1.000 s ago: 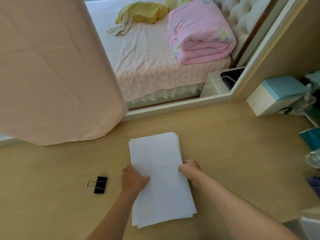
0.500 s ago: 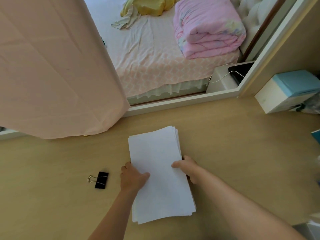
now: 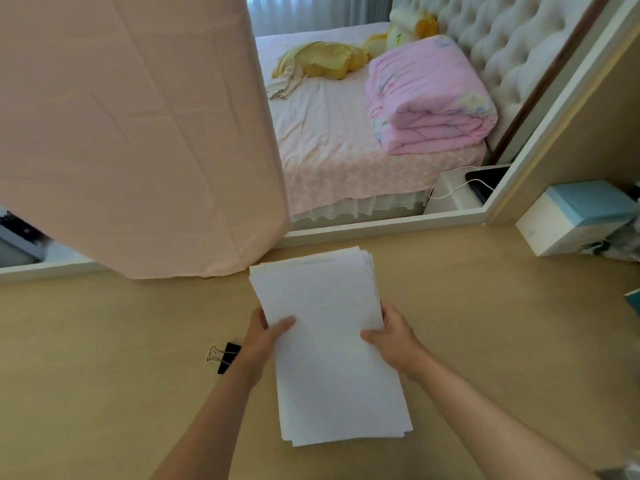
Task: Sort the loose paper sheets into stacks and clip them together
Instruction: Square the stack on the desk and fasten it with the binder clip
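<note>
White paper is sitting gathered in one stack (image 3: 329, 341) on the wooden desk (image 3: 485, 323), and both hands are holding it. The left hand (image 3: 263, 341) is gripping the stack's left edge, thumb lying across the top sheet and fingers hidden beneath; the right hand (image 3: 394, 337) is gripping the stack's right edge the same way. At the stack's far end and near corner the sheets are fanning out a little, so the edges are not yet lining up flush. Whether the stack is resting on the desk or being raised just off it, I cannot tell. A black binder clip (image 3: 225, 356) is lying just left of the stack, beside the left wrist, touching no paper. Judging by this, the gathering is looking largely done: no loose sheets are showing anywhere around the stack. Squaring the edges is seeming to be the step in hand, with the clipping not yet done. Only one stack and one clip are showing, so whether more sorting is waiting is unclear
</note>
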A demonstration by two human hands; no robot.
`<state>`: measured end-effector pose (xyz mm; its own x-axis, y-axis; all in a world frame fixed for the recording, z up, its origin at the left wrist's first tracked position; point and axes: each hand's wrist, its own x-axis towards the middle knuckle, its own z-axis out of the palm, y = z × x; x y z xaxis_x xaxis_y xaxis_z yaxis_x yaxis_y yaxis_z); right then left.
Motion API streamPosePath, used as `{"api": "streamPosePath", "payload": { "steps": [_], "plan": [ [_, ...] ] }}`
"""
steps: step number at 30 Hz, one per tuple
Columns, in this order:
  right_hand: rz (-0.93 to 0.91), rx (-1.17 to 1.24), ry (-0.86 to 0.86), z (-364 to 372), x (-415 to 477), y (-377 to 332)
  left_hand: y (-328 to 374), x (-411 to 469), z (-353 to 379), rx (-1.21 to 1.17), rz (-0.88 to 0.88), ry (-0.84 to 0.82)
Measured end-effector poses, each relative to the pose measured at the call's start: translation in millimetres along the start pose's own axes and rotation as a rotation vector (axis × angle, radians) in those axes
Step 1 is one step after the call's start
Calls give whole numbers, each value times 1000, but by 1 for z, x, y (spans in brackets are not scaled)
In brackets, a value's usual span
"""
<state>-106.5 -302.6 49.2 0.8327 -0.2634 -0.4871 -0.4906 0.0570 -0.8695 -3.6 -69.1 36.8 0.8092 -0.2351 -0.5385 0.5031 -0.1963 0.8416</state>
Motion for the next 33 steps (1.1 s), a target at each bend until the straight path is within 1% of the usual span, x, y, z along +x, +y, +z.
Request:
{"api": "streamPosePath", "payload": {
  "steps": [2, 4, 7, 9, 12, 14, 17, 19, 23, 29, 31, 33],
  "plan": [
    [-81, 21, 23, 10, -10, -10, 24, -17, -8, -119, 105, -38],
    [-157, 9, 89, 24, -17, -18, 42, -31, -13, -216, 207, 12],
    [-244, -15, 206, 47, -28, -22, 48, -52, -16, -286, 341, 119],
    [-261, -33, 260, 60, -35, -16, 38, -64, -17, -301, 388, 126],
    [-237, -52, 290, 73, -47, -2, 14, -76, -24, -228, 411, 106],
    [-243, -46, 320, 78, -55, -1, 6, -81, -34, -156, 435, 127],
    [-286, -26, 370, 81, -60, -11, 11, -83, -47, -18, 521, 128],
    [-308, -10, 382, 84, -59, -20, 22, -86, -49, 12, 576, 110],
    [-306, -2, 388, 87, -56, -31, 44, -83, -48, 15, 587, 122],
    [-285, 77, 385, 87, -56, -43, 62, -86, -50, -120, 608, 76],
    [-326, 57, 373, 89, -52, -44, 68, -87, -42, -195, 583, 132],
    [-364, 62, 372, 88, -48, -41, 72, -86, -33, -248, 532, 231]
  ]
}}
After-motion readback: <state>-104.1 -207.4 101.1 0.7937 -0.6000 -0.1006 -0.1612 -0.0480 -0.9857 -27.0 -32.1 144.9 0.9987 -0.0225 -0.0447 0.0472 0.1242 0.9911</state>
